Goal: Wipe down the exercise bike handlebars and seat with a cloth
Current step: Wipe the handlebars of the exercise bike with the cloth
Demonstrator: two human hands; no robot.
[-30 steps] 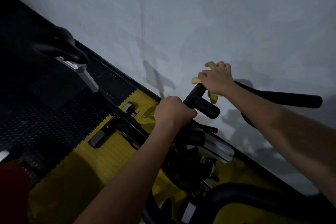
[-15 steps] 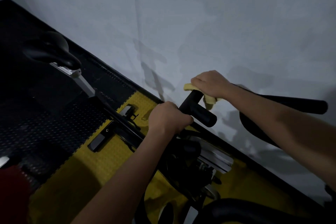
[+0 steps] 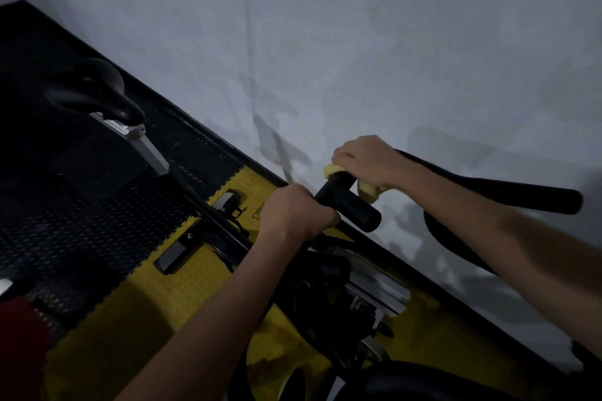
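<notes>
The seat sits far left, unwiped. Your left hand is clenched round the handlebars, steadying them. Your right hand presses the yellow cloth over the bar's bend. It's soft and light; bunch it in your palm. No readable labels.

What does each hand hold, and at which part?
The right hand presses the yellow cloth around the handlebar end. The left hand grips the same handlebar lower down, near its base.
</notes>
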